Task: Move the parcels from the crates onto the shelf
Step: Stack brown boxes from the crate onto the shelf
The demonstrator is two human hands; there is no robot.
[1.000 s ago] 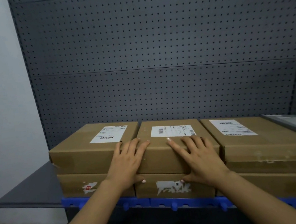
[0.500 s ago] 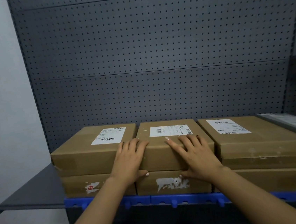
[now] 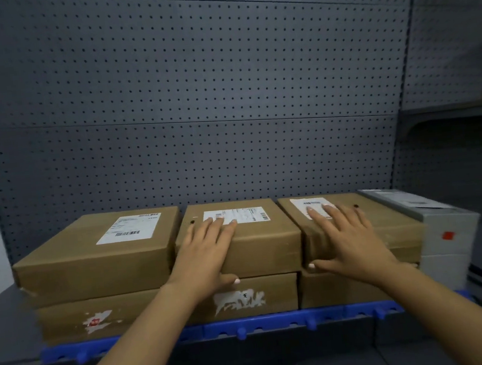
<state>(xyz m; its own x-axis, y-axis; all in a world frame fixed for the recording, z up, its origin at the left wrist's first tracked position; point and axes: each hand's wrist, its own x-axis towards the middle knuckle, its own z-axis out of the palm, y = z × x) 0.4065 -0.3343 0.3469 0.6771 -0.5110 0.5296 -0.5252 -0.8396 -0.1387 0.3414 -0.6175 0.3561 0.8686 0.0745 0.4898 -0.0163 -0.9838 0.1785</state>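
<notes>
We see six brown cardboard parcels stacked two high in three piles on the grey shelf [image 3: 2, 332], in front of the dark pegboard wall [image 3: 196, 112].

Our left hand [image 3: 204, 257] lies flat on the top middle parcel [image 3: 257, 240]. Its fingers [image 3: 209, 230] are straight and reach the white label [image 3: 237, 214]. The thumb hooks under the parcel's front edge.

Our right hand [image 3: 350, 239] lies flat on the top right parcel [image 3: 386, 220]. Its fingers are spread and cover part of that parcel's label [image 3: 307, 205]. Its thumb points left along the bottom front edge.

The top left parcel [image 3: 93, 257] sits just beside the middle one, and no hand touches it. A grey box [image 3: 444, 232] with a red sticker stands to the right of the parcels. A blue strip [image 3: 219, 330] runs along the shelf's front.
</notes>
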